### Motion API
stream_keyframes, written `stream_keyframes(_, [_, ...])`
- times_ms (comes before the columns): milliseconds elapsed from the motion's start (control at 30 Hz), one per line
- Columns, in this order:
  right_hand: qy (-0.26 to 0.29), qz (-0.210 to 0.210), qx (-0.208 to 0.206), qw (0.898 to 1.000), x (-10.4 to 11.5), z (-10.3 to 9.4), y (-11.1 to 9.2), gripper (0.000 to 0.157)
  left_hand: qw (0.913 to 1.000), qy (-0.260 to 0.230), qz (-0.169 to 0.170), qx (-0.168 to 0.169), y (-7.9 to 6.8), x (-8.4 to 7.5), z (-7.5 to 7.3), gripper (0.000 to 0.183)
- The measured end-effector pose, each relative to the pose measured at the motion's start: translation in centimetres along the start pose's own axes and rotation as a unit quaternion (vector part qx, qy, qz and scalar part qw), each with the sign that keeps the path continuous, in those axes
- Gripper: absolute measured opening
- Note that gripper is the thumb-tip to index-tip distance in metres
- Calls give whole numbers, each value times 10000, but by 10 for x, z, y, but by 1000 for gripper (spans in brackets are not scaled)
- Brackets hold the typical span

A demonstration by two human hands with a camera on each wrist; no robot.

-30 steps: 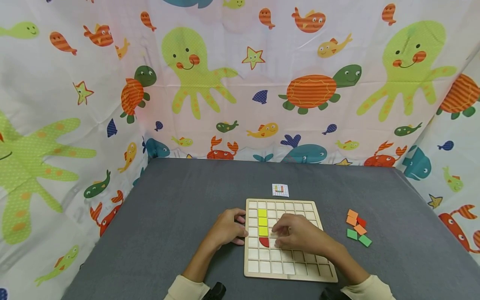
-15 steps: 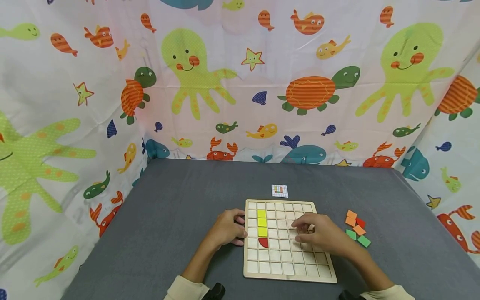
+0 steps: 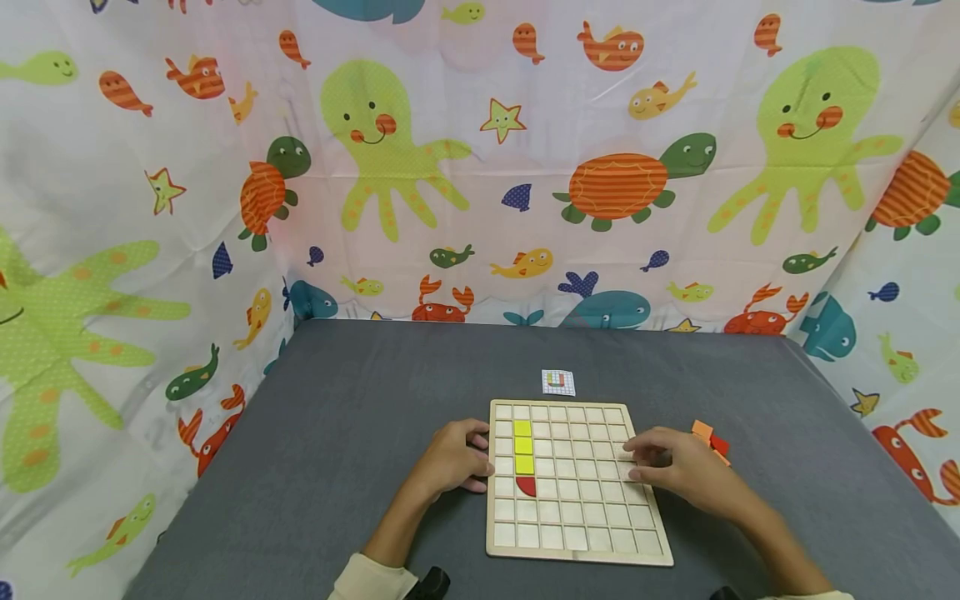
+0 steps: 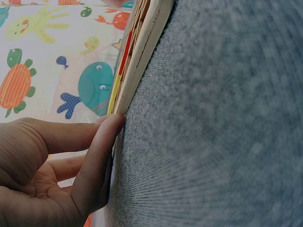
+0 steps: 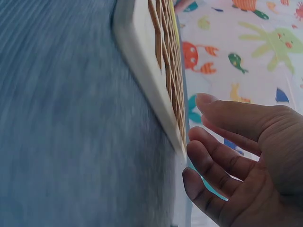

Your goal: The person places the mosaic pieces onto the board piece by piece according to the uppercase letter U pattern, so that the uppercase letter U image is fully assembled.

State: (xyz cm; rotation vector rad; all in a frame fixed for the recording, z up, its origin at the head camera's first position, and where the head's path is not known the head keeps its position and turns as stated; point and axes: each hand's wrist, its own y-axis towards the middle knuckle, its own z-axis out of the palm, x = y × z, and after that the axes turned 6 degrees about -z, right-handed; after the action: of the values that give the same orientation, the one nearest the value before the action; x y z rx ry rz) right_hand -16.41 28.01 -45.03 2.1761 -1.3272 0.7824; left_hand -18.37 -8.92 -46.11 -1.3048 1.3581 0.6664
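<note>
A wooden grid board (image 3: 581, 560) lies on the grey table. In its second column sit three yellow square tiles (image 3: 522, 446) in a line, with a red rounded tile (image 3: 527, 486) just below them. My left hand (image 3: 452, 457) rests at the board's left edge; in the left wrist view its straight fingertips (image 4: 113, 124) touch the rim. Over the board's right edge hovers my right hand (image 3: 678, 468), fingers loosely bent and apart, holding nothing, as the right wrist view of that hand (image 5: 251, 156) also shows. Behind it, loose orange tiles (image 3: 702, 430) and a red tile (image 3: 719, 445) are partly covered.
A small printed pattern card (image 3: 558, 382) lies beyond the board's far edge. Grey cloth (image 3: 390, 375) covers the table around the board. A white curtain with sea animals (image 3: 450, 192) hangs along the back and both sides.
My right hand has moved right, from over the middle of the board to its right edge, and now hides the green tiles. The left hand has stayed at the left edge.
</note>
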Motion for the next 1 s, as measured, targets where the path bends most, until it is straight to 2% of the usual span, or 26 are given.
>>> stream_keyframes(200, [-261, 290, -371, 9985, -11, -14, -15, 32, 10000, 6, 34, 2, 1, 1, 1, 66])
stream_keyframes(467, [-816, 379, -611, 9941, -30, -28, -36, 35, 10000, 6, 31, 15, 0, 0, 1, 66])
stream_keyframes(800, [-1251, 1135, -455, 9846, -48, -51, -53, 43, 10000, 47, 51, -24, -1, 0, 0, 65])
stream_keyframes(1000, [-1306, 1347, -338, 9817, -53, -59, -59, 45, 10000, 40, 42, -11, -1, 0, 0, 66])
